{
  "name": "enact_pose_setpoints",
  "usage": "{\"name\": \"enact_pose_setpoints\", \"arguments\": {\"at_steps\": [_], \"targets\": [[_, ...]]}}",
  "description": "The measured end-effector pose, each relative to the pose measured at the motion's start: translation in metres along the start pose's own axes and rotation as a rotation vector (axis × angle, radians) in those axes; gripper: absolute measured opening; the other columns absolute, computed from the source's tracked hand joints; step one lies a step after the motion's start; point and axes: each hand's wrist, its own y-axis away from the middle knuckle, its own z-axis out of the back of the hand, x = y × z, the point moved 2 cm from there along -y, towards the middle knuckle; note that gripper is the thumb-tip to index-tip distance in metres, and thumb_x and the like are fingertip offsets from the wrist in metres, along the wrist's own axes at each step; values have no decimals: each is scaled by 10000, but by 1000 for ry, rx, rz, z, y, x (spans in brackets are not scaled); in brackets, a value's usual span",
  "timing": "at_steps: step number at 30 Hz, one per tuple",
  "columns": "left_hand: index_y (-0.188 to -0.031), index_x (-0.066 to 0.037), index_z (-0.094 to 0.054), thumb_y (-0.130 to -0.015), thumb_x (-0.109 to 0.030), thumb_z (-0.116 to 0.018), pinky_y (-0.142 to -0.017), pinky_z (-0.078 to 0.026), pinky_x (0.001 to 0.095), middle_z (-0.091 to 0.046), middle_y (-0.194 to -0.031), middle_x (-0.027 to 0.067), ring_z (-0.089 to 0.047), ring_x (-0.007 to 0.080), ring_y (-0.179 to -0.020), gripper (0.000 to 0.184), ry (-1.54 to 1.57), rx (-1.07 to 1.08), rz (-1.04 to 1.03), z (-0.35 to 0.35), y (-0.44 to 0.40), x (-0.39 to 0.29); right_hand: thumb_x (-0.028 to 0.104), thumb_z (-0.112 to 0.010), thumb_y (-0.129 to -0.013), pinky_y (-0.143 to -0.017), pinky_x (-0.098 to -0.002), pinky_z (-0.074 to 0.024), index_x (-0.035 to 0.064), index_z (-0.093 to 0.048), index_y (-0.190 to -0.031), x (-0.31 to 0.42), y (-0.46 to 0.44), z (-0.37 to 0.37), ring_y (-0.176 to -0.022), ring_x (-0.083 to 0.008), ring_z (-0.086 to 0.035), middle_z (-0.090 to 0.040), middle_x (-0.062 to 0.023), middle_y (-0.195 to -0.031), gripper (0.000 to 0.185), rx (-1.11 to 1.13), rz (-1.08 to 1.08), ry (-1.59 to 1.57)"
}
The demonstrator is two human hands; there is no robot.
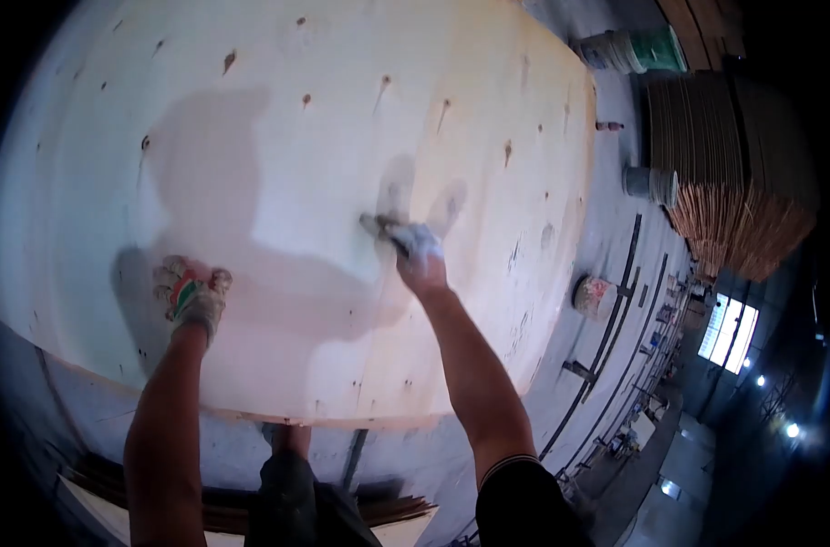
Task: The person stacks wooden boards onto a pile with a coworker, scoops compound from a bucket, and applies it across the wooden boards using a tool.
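Right fingers (417,241) clamped on a dark tool (375,224), left fingers (167,275) loosely apart, above a knotted wooden panel (319,173).
Beneath both sets of fingers, the panel's face could be scored if uneven wrist pressure tips the tool's edge; a snag on a knot (446,109) beyond the right fingers might jerk the grip. Blur hides the tool's tip and exact hold, and whether the left fingers press the panel cannot be told. Below the fingers, the panel cuts off a leg (292,479); far to their right, stacked sheets (693,137) run into darkness.
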Motion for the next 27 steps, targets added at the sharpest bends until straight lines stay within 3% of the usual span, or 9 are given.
{"name": "enact_pose_setpoints", "arguments": {"at_steps": [9,13,15,16,17,20,24,26,27], "targets": [[-1524,-78,-106,-731,-814,-531,-1083,-290,615,-120,-1560,306,-210,531,-1398,1163,-28,-136,28,-45,-41,14,9,-666,-836,-827,-425,-539,36,-648,-1090,158,290,21,-956,-375,-636,-653,-186,-993,256,194,-330,73],[-1530,-84,-95,-711,-845,-518,-1096,-256,636,-112,-1563,303,-186,540,-1405,1195,-21,-209,59,-70,-61,21,201,-598,-920,-798,-328,-506,10,-673,-1050,158,324,3,-908,-153,-641,-703,-95,-961,243,-183,-1394,-537],[-1535,-57,-47,-716,-866,-468,-1097,-237,654,-124,-1563,320,-167,526,-1426,1226,-105,-126,62,-52,-53,15,214,-595,-929,-811,-344,-490,16,-676,-1029,152,278,-8,-901,-206,-642,-697,-106,-959,237,-199,-1424,-555],[-1540,-31,1,-721,-887,-419,-1098,-218,672,-137,-1564,337,-149,512,-1448,1257,-177,-45,68,-52,-51,10,135,-611,-891,-793,-388,-498,29,-671,-1042,154,249,-8,-900,-288,-636,-673,-137,-980,194,-299,-1087,-340],[-1539,-24,-13,-717,-892,-423,-1066,-231,714,-115,-1553,365,-142,570,-1423,1264,-31,-171,29,-61,-67,16,44,-622,-826,-786,-425,-500,50,-662,-1070,154,240,-7,-903,-350,-607,-642,-162,-997,248,-103,-779,-42],[-1535,-27,-47,-731,-866,-441,-1068,-246,698,-126,-1548,362,-144,578,-1414,1227,-66,-142,-37,-64,-81,15,-28,-629,-755,-759,-450,-514,59,-663,-1067,183,267,5,-859,-387,-607,-639,-147,-935,326,29,-459,-53],[-1527,-59,-154,-781,-780,-470,-1096,-261,635,-153,-1574,281,-164,495,-1440,1084,-149,-132,-215,-49,-62,16,-51,-648,-748,-750,-413,-537,57,-667,-1046,243,316,-8,-911,-355,-634,-660,-136,-960,318,12,-441,-66],[-1523,-75,-208,-806,-737,-485,-1111,-269,604,-166,-1587,241,-174,454,-1453,1014,-276,-175,-479,-44,-56,37,-43,-638,-788,-749,-386,-535,42,-668,-1038,240,341,-16,-894,-325,-644,-662,-140,-972,266,-17,-835,-57],[-1521,-83,-235,-818,-716,-492,-1118,-273,588,-173,-1594,221,-179,433,-1460,980,-353,-250,-585,-37,-53,58,10,-606,-865,-760,-363,-524,27,-663,-1039,240,338,-1,-842,-283,-646,-656,-138,-966,184,-338,-866,-207]]}}
